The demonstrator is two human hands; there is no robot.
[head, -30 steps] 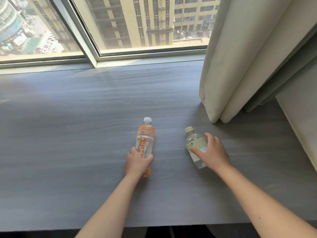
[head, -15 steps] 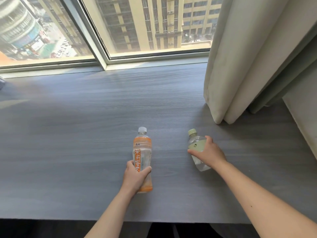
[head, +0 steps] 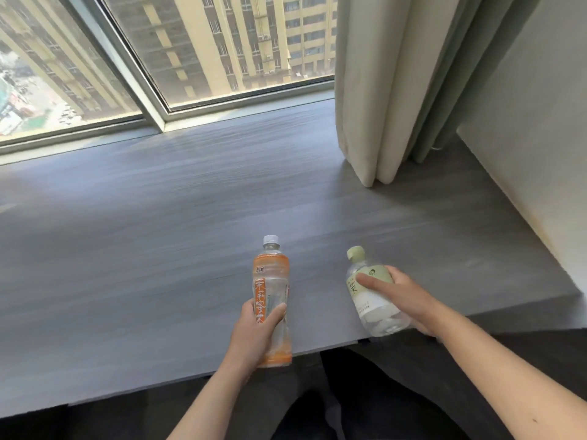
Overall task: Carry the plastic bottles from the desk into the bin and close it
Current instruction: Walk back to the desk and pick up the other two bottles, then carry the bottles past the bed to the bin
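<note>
Both bare forearms reached forward from the lower edge. The left hand (head: pixel 254 331) curled around the orange-labelled bottle (head: pixel 272 300), thumb across its front. The right hand (head: pixel 403 296) gripped the green-labelled bottle (head: pixel 371 290) mid-body, thumb laid over the label.

Printed down the orange-labelled bottle (head: pixel 272 293), in large orange characters on a white strip: 茉莉蜜茶 (last character partly covered by the thumb of the left hand (head: pixel 254 335) gripping the bottle). Above it, on the orange band near the shoulder, a small white brand mark, too small to read.

On the green-labelled bottle (head: pixel 371 292), held in the right hand (head: pixel 409 300): one large green character, 茉, on the pale label, with a small round face emblem just above the thumb. Further fine print lower on that white label, too blurred to make out.

No legible signs on the buildings (head: pixel 222 42) beyond the window.
</note>
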